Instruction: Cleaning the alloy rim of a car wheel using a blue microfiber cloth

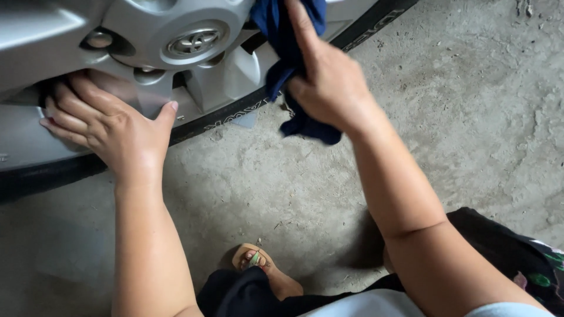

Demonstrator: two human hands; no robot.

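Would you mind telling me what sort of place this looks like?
Probably a garage or driveway: a car's silver wheel with its black tyre stands on a rough concrete floor, and the right hand presses a blue cloth against it.

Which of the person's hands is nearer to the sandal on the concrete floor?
Left, only slightly. The left hand presses on a silver wheel spoke, above-left of the sandal. The right hand holds a blue cloth higher up, above-right of it.
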